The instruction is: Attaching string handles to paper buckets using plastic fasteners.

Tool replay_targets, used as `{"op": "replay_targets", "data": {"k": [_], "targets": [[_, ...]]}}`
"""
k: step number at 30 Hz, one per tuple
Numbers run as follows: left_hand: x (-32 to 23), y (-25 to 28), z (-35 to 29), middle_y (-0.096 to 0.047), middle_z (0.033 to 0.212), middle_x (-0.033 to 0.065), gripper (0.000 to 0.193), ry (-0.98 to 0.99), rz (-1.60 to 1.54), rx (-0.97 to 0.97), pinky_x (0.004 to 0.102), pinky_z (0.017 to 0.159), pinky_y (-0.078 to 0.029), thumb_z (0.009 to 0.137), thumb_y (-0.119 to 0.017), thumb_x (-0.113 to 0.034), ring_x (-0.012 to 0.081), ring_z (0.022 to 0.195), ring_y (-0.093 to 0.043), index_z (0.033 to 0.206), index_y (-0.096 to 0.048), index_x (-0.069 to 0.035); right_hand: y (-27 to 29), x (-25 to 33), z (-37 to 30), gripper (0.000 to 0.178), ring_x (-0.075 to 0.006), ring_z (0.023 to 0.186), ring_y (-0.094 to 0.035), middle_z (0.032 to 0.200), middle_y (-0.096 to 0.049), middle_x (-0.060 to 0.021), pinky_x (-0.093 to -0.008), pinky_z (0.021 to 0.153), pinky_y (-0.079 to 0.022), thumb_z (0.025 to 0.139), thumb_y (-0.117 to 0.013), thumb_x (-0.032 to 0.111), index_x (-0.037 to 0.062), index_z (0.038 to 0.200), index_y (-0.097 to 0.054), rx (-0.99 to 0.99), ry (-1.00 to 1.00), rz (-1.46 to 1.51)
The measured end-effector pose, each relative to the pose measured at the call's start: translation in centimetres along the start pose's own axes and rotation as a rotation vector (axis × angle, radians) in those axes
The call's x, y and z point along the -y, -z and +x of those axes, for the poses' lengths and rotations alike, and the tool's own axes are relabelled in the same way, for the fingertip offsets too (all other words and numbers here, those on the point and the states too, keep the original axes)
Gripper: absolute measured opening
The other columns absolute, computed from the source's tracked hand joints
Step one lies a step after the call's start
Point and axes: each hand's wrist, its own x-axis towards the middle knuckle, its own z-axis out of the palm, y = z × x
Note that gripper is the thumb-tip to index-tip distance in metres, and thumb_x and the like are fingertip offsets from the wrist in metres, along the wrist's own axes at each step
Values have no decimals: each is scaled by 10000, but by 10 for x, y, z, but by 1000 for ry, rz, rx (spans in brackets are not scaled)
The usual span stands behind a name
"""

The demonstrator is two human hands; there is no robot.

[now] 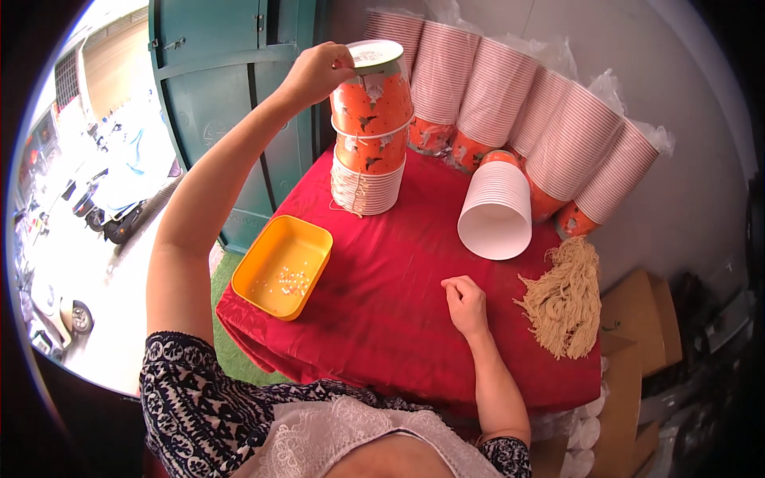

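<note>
A stack of upside-down orange paper buckets (370,151) with dark Halloween-like figures stands at the far left of the table, white rims lowest. My left hand (320,73) reaches up to its top, fingers closed on the edge of the topmost bucket's round white base (374,53). Thin strings (351,191) hang down around the lower rims. Over the middle right of the cloth, my right hand (466,305) is closed with its fingers curled; whatever may be inside is hidden. Beyond it a white-lined paper bucket (496,211) lies on its side, mouth toward me.
A yellow tray (253,271) with small pale beads sits left on the red tablecloth (382,303). Tan yarn bundles (564,307) lie at the right. Plastic-wrapped bucket stacks (494,88) lean against the wall. Cardboard boxes (637,323) stand right, a green metal door (215,103) left.
</note>
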Motion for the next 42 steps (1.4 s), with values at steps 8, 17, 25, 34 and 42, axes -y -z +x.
{"op": "replay_targets", "data": {"k": [8,17,25,34,42], "targets": [[-11,-25,14,-715,859,166,179,20,138,182,419,767,-551,750,-728,-150,345,836,-693,883,-730,-31,2,0,2,105,-294,834,-688,889,-691,-163,-367,730,-554,895,-600,9,-28,913,-696,55,21,-28],[-13,-47,4,-706,901,155,141,36,204,265,404,758,-557,779,-772,-106,311,841,-694,882,-734,-19,3,1,1,103,-300,841,-689,904,-693,-162,-369,737,-556,894,-599,8,-30,916,-692,65,31,-30],[-11,-52,-2,-720,908,185,176,49,186,282,459,802,-551,753,-691,-108,372,881,-690,913,-728,-45,5,5,1,96,-301,838,-690,906,-692,-164,-368,737,-556,888,-605,4,-30,913,-692,65,64,-36],[-10,-57,-4,-713,897,193,170,80,179,332,469,785,-548,762,-666,-110,384,876,-686,911,-718,-47,5,3,0,118,-240,828,-689,905,-697,-142,-322,726,-543,891,-588,-20,-40,932,-697,73,40,-24],[-7,-61,-8,-702,897,176,171,47,209,303,431,741,-544,756,-735,-114,336,844,-688,892,-716,-12,4,4,-1,121,-223,815,-685,905,-695,-135,-309,711,-538,895,-585,-25,-40,937,-697,75,38,-16]]}}
